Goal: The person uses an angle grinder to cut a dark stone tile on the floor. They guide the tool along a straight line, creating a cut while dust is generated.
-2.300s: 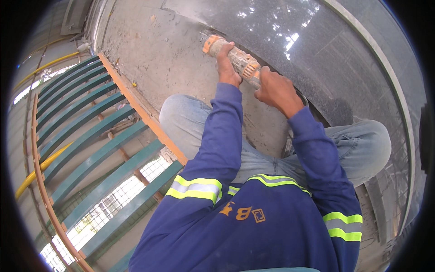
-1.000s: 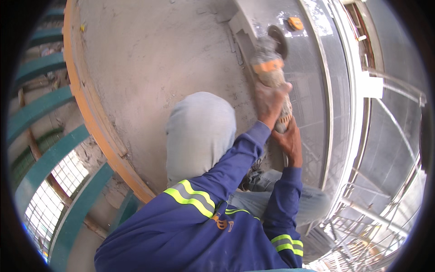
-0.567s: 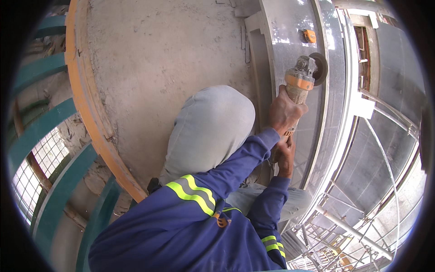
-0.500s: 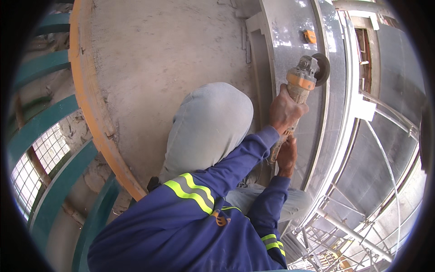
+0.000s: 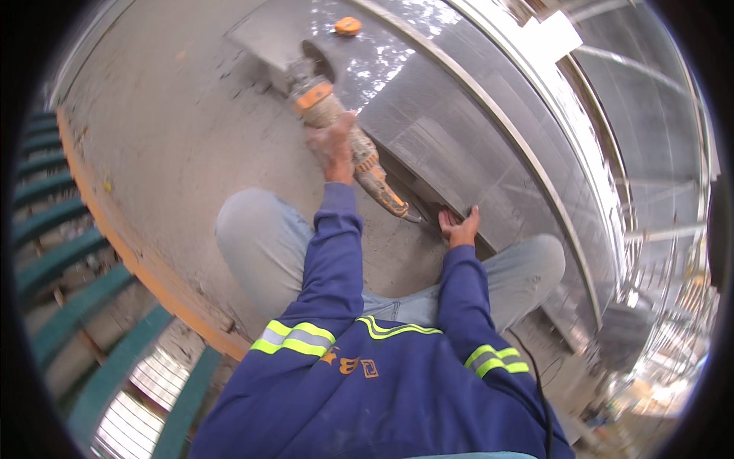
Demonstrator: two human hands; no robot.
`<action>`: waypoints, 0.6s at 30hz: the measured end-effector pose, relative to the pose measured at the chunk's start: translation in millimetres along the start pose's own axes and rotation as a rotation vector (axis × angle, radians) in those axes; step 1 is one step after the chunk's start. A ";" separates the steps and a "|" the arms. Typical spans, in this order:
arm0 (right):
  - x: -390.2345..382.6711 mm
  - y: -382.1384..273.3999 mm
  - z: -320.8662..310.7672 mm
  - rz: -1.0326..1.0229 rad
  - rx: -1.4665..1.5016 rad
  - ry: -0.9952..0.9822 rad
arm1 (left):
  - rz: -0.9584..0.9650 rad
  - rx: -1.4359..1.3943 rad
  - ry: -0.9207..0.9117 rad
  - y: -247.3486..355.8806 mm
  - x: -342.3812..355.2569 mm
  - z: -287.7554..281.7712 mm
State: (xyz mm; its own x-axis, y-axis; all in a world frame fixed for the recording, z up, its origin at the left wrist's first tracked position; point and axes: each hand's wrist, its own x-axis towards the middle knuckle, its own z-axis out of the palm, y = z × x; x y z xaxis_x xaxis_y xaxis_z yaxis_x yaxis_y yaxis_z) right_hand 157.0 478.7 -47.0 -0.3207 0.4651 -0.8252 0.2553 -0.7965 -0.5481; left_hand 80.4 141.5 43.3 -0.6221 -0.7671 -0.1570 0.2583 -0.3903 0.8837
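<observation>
My left hand (image 5: 333,147) is wrapped round the body of a dusty orange angle grinder (image 5: 368,172). The grinder's dark disc (image 5: 318,60) points away from me, over the border between the concrete and a shiny grey panel (image 5: 459,130). The grinder's tail, where the cord comes out, slants back toward my right hand (image 5: 461,228). That hand is off the grinder, its fingers apart, beside the panel's near edge. I cannot tell whether its fingertips touch the edge. A small orange case (image 5: 347,26), like a tape measure, lies on the panel beyond the disc.
Dusty concrete (image 5: 183,130) spreads out left of the grinder. An orange edge beam (image 5: 145,268) borders it, with teal railing bars (image 5: 61,283) beyond. A metal strip (image 5: 505,122) runs along the panel. Scaffolding pipes (image 5: 665,232) stand at the right. A black cord (image 5: 539,382) crosses my right sleeve.
Both hands were on the grinder before; my right hand has let go. My left hand has carried the grinder leftward. The view has turned, so the panel lies at a different slant.
</observation>
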 end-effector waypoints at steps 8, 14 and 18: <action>13.6 7.8 1.2 0.018 0.093 -0.101 | -0.157 0.169 -0.470 -38.1 -4.6 -30.5; 3.6 -7.8 -15.6 -0.100 -0.194 -0.062 | -0.416 0.095 -0.292 -23.9 -41.3 18.4; -9.8 -2.3 -25.8 -0.146 -0.165 -0.049 | -0.390 0.138 -0.276 -19.1 -62.2 26.2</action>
State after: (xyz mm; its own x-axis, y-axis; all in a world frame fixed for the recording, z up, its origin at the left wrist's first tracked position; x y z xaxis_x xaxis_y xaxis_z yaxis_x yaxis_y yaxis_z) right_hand 183.0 486.0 -41.2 -0.4077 0.5486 -0.7299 0.3476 -0.6460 -0.6796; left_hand 94.8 210.0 47.7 -0.8304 -0.4062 -0.3814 -0.1215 -0.5360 0.8354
